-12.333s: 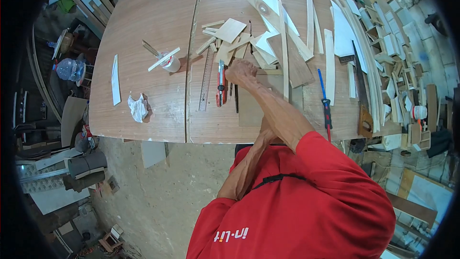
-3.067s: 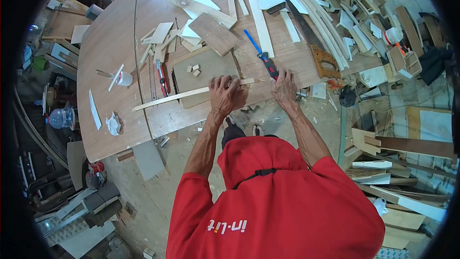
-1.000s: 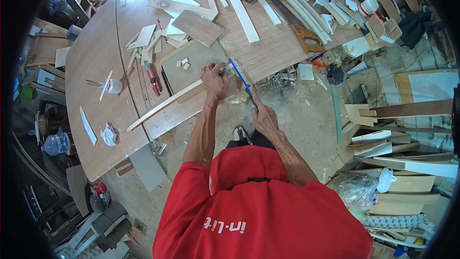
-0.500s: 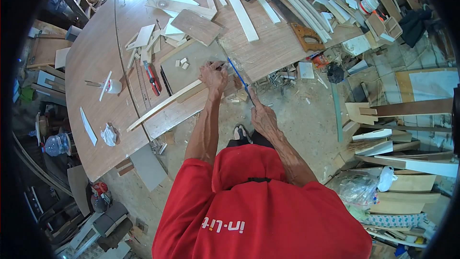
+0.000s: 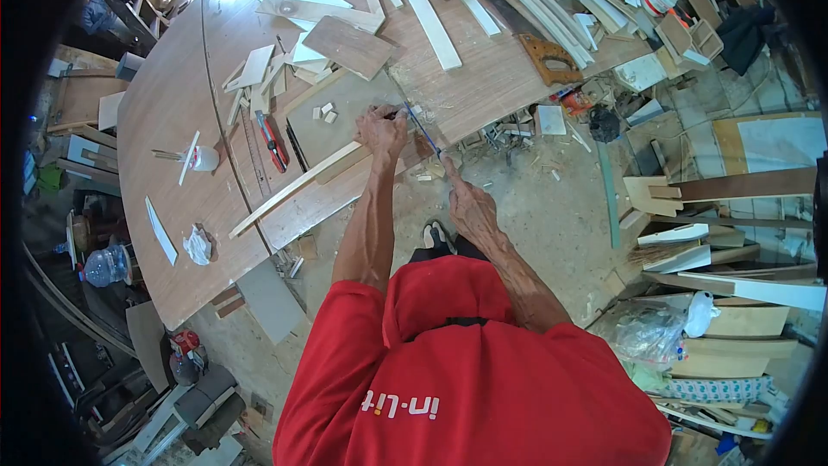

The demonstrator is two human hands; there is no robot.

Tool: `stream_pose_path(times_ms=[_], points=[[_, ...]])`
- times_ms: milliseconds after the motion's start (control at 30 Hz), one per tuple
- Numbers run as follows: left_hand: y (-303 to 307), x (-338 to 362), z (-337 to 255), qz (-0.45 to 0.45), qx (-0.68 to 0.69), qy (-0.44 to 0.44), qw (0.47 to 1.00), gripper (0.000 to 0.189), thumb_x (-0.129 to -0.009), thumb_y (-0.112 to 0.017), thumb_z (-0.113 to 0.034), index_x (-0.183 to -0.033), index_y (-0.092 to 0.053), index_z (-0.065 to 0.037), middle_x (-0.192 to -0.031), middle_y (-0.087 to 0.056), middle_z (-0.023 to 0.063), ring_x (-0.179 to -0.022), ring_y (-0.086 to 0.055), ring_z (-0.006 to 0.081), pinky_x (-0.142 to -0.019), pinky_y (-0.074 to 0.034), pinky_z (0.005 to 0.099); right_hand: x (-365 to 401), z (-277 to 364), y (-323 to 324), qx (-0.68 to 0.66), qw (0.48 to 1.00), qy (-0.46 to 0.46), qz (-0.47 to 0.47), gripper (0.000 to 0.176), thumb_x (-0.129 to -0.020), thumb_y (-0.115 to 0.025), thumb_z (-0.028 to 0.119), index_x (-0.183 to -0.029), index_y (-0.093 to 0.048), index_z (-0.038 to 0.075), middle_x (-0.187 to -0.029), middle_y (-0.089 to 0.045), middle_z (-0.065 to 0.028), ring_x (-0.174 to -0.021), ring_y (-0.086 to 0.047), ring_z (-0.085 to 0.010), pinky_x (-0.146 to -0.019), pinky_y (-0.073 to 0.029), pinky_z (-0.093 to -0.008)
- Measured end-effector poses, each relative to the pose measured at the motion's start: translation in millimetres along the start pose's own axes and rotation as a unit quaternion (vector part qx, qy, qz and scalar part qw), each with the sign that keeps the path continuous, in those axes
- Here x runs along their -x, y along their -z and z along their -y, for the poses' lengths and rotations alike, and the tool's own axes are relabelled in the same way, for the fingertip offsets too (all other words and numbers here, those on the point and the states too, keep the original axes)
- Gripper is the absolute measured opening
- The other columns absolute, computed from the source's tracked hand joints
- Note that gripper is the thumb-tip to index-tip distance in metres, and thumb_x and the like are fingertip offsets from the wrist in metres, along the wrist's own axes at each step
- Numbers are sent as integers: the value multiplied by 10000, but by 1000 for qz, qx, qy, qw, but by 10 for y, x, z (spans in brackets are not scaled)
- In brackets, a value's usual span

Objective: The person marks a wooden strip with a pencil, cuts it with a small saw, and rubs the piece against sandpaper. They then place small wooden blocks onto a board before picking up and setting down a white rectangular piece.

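Near the front edge of the wooden table (image 5: 341, 200), my left hand (image 5: 381, 131) is closed on the end of a long thin wooden strip (image 5: 297, 188). My right hand (image 5: 473, 205) is closed round the handle of a narrow blue saw (image 5: 422, 129), its index finger stretched along the handle. The saw's blade lies beside my left fingers, at the strip's end; the exact contact is hidden. Small cut wood blocks (image 5: 325, 112) rest on a flat board (image 5: 349, 97) just left of my left hand.
Red pliers (image 5: 273, 145) and a white glue pot (image 5: 205, 157) stand or lie to the left. A large handsaw (image 5: 549, 60), wooden strips (image 5: 429, 19) and a brown board (image 5: 351, 47) are farther back. Scrap wood (image 5: 664, 198) is stacked at right.
My right hand has drawn slightly back and left with the blue saw. My left hand holds nearly the same place. The whole view has shifted a little.
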State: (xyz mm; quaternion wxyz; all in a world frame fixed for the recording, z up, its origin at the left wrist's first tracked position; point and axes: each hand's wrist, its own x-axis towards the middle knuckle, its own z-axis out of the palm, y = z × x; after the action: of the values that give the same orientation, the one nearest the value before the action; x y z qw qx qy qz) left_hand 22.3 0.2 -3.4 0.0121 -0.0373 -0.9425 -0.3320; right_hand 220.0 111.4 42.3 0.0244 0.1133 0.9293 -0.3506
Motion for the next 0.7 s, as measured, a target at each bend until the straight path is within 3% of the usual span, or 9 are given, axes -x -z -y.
stream_pose_path(times_ms=[167,267,567,667,700], points=[[1,-17,2,5,8,11,1000,231,-694,-676,-347,-850,-737,-187,-961,-615,76,-981,-501,324,-816,-373,514,9,-3,-18,19,1000,1,8,719,-841,-481,69,-1491,-217,226,-761,-616,-202,-670,-606,-380,-612,-463,-481],[21,-4,-29,3,-10,7,1000,248,-695,-669,-358,-856,-735,-182,-968,-614,83,-988,-503,327,-810,-375,521,-5,-43,-50,23,999,-5,30,780,-835,-495,114,-1506,-128,265,-845,-626,-210,-696,-622,-382,-644,-486,-498],[48,8,-101,9,-24,33,999,260,-700,-660,-366,-855,-729,-169,-1004,-607,88,-1019,-496,333,-822,-371,543,-96,60,-23,36,997,-33,63,858,-769,-512,45,-1506,-128,258,-822,-635,-221,-734,-638,-384,-680,-497,-488],[74,37,-118,12,-22,26,999,252,-706,-658,-354,-865,-727,-169,-1018,-606,87,-1033,-491,333,-831,-366,549,-178,-100,-249,47,998,-14,30,859,-763,-518,43,-1505,-140,255,-812,-637,-214,-739,-641,-378,-681,-497,-474],[60,24,-100,12,-22,24,999,252,-706,-658,-354,-865,-727,-169,-1018,-606,87,-1033,-491,333,-831,-366,549,-201,-304,-441,-15,999,-20,39,861,-761,-522,42,-1505,-144,256,-812,-637,-211,-734,-641,-373,-680,-496,-469]])
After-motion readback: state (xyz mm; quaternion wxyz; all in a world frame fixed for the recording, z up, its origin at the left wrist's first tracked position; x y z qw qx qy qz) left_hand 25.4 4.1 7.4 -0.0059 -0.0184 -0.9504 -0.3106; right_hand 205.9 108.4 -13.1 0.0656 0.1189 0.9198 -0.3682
